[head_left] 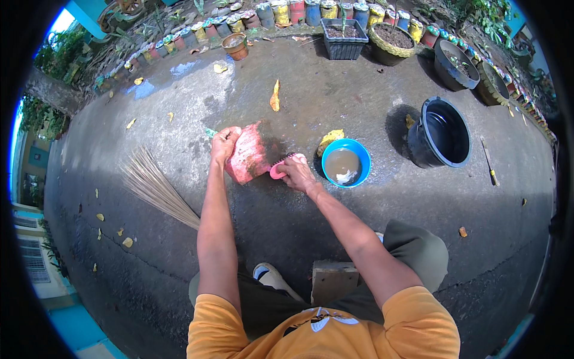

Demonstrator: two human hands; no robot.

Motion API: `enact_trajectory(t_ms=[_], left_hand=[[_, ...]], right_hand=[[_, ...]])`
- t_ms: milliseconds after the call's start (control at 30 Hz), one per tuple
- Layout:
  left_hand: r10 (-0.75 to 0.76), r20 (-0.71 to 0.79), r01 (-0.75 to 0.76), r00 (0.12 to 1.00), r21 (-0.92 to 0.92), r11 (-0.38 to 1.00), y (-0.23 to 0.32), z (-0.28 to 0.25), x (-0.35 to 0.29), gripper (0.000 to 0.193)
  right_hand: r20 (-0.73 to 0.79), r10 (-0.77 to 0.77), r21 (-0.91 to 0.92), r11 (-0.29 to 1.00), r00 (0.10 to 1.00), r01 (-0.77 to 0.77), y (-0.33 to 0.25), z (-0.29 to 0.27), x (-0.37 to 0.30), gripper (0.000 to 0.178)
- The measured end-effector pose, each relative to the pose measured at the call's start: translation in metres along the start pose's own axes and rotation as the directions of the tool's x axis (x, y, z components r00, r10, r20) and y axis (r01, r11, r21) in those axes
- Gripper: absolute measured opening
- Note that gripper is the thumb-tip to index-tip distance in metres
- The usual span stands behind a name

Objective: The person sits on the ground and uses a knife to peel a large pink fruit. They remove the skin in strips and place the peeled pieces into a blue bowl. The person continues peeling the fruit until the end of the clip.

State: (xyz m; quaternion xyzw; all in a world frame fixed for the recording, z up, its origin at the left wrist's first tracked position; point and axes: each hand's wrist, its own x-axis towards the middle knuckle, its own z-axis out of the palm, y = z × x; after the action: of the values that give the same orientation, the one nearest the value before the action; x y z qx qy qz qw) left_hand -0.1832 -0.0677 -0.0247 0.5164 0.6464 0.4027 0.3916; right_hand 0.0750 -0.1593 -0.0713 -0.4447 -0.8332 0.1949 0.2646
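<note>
My left hand [225,145] is closed on the edge of a flat pink piece [246,157], dirt-stained and dustpan-like, tilted above the wet concrete. A bit of green [210,132] sticks out past that hand; I cannot tell if it belongs to the piece. In my right hand [301,176], fingers wrapped, is a pink scrub brush [277,170] with dark bristles, right beside the piece's lower right side. Whether the bristles touch it is unclear. Just right of this hand stands a blue basin [366,157] of murky water with something whitish in it.
A stick broom [156,185] lies by my left forearm. At right are a black bucket [417,146] and a thin tool with a yellowish handle [494,178]. A yellow leaf [329,141] touches the basin. Potted plants [345,49] and painted edging [281,13] line the far side.
</note>
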Motion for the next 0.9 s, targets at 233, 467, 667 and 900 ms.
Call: enact_trajectory(t_ms=[233, 467, 667, 900], left_hand=[[-0.125, 0.077, 0.134, 0.989, -0.114, 0.984, 0.007, -0.010, -0.008, 0.019], [0.004, 0.152, -0.049, 0.988, 0.294, 0.955, 0.028, -0.006, -0.009, 0.026], [0.003, 0.156, -0.076, 0.988, 0.463, 0.883, 0.031, -0.001, -0.001, 0.023], [-0.126, 0.205, 0.111, 0.971, 0.083, 0.990, 0.022, 0.003, -0.003, 0.018]], right_hand=[[-0.515, 0.748, 0.767, 0.620, 0.419, -0.164, 0.084, -0.024, -0.027, 0.014], [0.282, 0.953, 0.959, -0.280, -0.108, 0.028, 0.167, -0.015, -0.083, 0.024], [0.397, 0.914, 0.914, -0.402, -0.083, -0.053, 0.180, -0.011, -0.084, 0.022], [-0.479, 0.752, 0.792, 0.592, 0.452, -0.147, 0.055, -0.035, 0.013, 0.032]])
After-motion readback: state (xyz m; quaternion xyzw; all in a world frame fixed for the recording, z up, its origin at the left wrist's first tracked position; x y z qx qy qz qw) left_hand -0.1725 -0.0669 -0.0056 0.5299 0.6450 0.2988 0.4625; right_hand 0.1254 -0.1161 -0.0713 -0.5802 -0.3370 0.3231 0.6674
